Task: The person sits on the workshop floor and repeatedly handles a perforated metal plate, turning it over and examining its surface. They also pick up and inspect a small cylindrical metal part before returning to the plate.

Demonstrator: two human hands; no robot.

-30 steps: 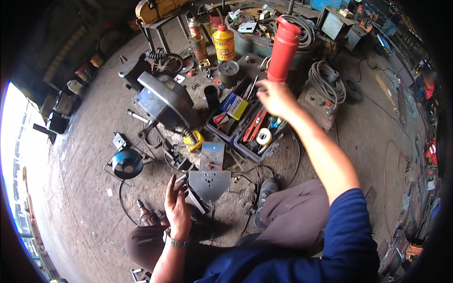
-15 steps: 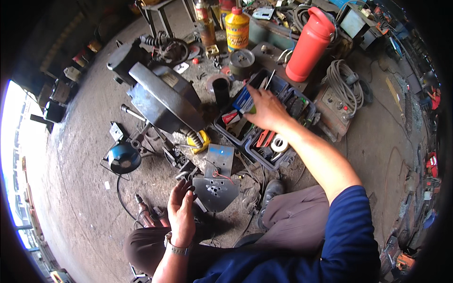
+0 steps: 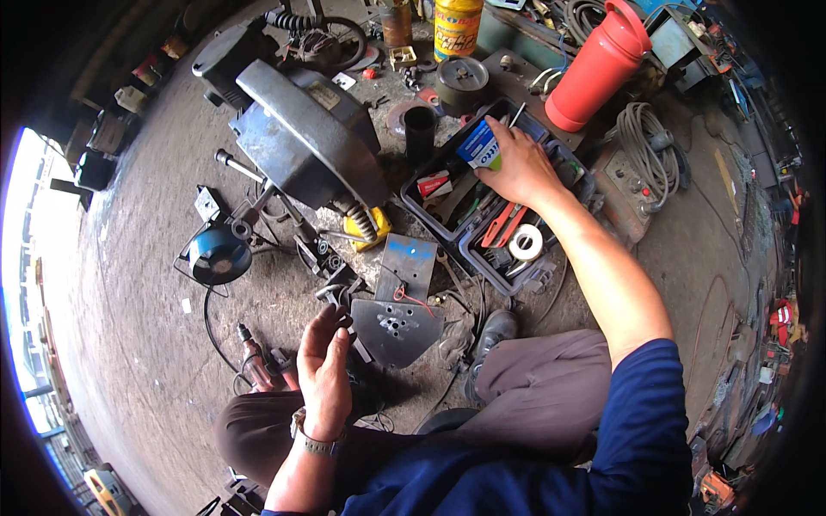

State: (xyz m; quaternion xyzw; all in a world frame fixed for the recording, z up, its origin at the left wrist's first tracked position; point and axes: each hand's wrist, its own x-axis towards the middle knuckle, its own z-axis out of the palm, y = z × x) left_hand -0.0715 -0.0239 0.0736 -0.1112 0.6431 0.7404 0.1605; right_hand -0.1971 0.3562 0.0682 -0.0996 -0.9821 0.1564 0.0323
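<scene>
My right hand (image 3: 523,168) is closed on a small blue, white and green box (image 3: 478,144), over the open dark toolbox (image 3: 411,205). Beside it in the toolbox lie a small red-and-white box (image 3: 434,184), red-handled pliers (image 3: 503,225) and a white tape roll (image 3: 525,242). My left hand (image 3: 325,365) is raised above my knee, left of a dark metal plate with holes (image 3: 397,331). Its thumb and fingers are drawn near each other around something small and dark that I cannot make out.
A grey metal cut-off machine (image 3: 301,142) stands ahead on the left. A red drill (image 3: 258,365) lies by my left knee, near a blue round-bodied tool (image 3: 219,255). Beyond the toolbox stand a red flask (image 3: 598,69) and a dark lidded can (image 3: 462,84); coiled cable (image 3: 645,146) lies to the right.
The blue, white and green box has come up with my right hand and shows more of its face. My left hand stays nearly in place. The view has shifted slightly.
</scene>
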